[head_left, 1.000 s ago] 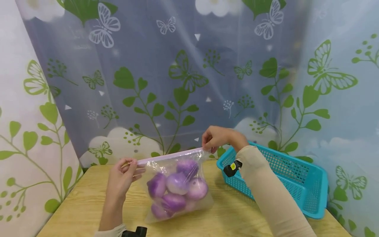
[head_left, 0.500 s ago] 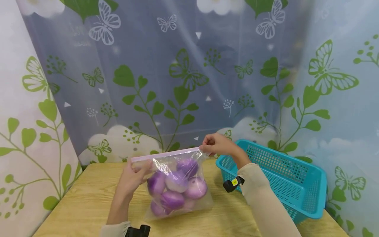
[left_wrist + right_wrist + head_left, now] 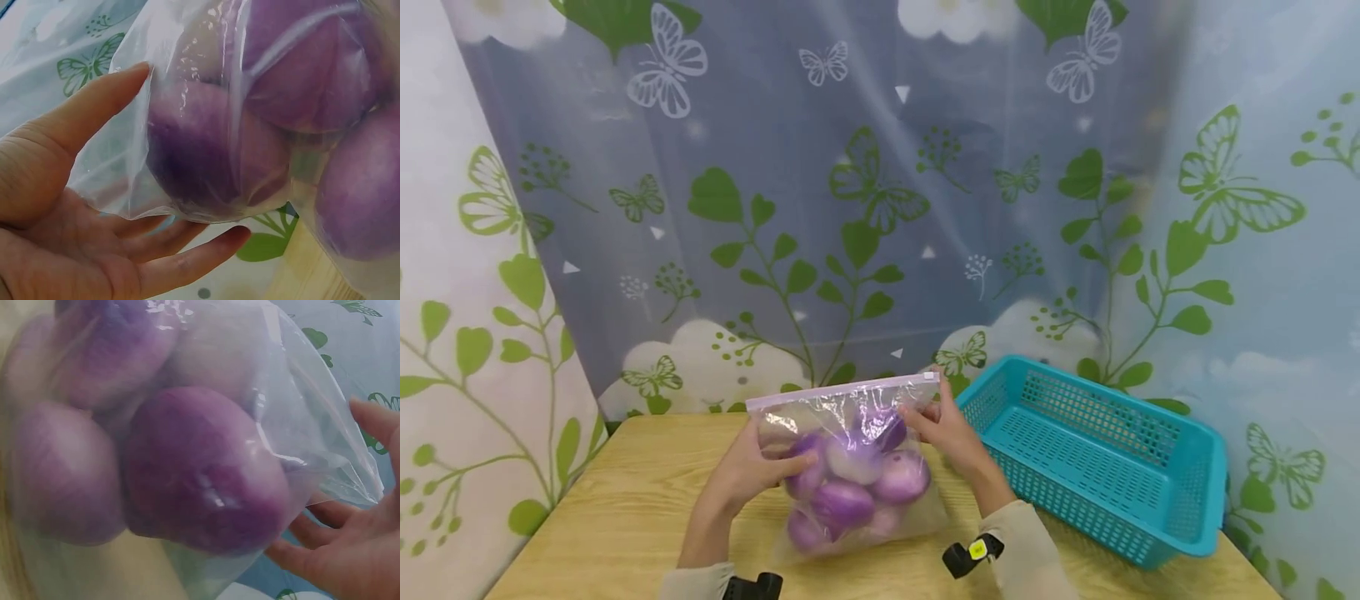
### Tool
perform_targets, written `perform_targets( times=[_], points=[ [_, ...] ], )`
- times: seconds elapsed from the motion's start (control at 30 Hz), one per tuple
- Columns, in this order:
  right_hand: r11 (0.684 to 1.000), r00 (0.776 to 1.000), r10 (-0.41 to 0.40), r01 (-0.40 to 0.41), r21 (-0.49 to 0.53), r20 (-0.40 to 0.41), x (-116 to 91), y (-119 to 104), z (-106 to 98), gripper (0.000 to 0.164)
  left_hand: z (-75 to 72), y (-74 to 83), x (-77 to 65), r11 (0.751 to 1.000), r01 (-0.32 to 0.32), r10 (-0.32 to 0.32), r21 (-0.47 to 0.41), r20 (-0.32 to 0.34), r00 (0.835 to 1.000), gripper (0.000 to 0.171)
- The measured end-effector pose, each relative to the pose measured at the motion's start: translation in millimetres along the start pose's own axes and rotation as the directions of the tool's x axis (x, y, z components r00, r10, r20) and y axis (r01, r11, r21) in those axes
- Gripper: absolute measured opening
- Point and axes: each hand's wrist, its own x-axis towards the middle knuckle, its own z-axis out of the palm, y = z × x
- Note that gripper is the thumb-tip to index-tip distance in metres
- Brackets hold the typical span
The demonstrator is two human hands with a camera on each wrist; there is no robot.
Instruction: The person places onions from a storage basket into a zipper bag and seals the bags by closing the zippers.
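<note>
A clear zip bag (image 3: 842,390) with a pale pink strip along its top stands upright on the table. Several round purple-and-white, onion-like vegetables (image 3: 844,503) fill its lower part. A small white slider (image 3: 931,377) sits at the strip's right end. My left hand (image 3: 745,471) holds the bag's left side loosely, thumb in front and fingers behind the plastic. On the right side, my right hand (image 3: 951,429) holds the bag likewise, its thumb over the front near the upper vegetable. Both wrist views show the plastic between thumb and fingers.
A turquoise perforated basket (image 3: 1093,467) rests at the right of the wooden table (image 3: 632,492), close beside my right forearm. A patterned curtain (image 3: 880,208) with butterflies and leaves hangs behind and at both sides.
Both hands have let go of the bag's top strip corners and moved down onto its sides. The slider at the right end now shows. The bag has shifted slightly right.
</note>
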Motion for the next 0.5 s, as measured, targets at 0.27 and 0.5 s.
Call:
perform_targets(
  times=[0.27, 0.5],
  points=[
    [0.99, 0.988, 0.081, -0.064, -0.129, 0.129, -11.9, 16.1, 1.9, 0.118, 1.2, -1.8, 3.5, 0.999, 0.036, -0.035, -0.007, 0.069, 0.997, 0.073],
    [0.989, 0.993, 0.051, -0.036, -0.142, 0.109, -9.6, 22.1, 9.8, 0.106, 7.8, 1.9, 1.7, 0.993, 0.117, -0.116, 0.001, -0.031, 0.993, 0.116]
  ],
)
